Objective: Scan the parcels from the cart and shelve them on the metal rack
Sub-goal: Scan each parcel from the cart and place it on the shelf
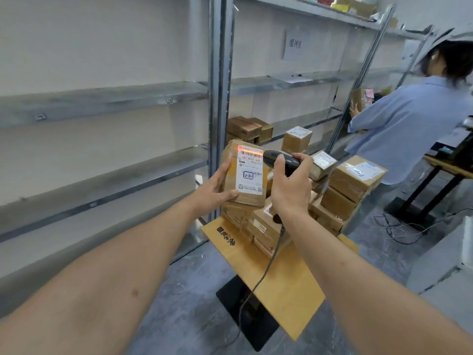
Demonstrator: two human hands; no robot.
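A small brown cardboard parcel with a white paper label (244,172) is being held up in the air, above the far left end of a low wooden table top (281,280). The left hand (217,189) is holding it from the left side, fingers curled behind it and the thumb pressing on the front bottom edge. An orange-red line of light is glowing across the bar code at the top of the label. The right hand (290,185) is wrapping tight around a black hand scanner (277,158), and the scanner's nose is pointing at the label from just beside it. A thin grey cord (258,283) is hanging down from the scanner over the table.

A pile of brown taped boxes (340,193) is sitting on the far end of the table. The grey metal rack (220,98) is standing to the left and behind, with a few brown boxes (247,128) resting on one shelf. On the right, a person in a light blue shirt (409,129) is standing and holding another parcel.
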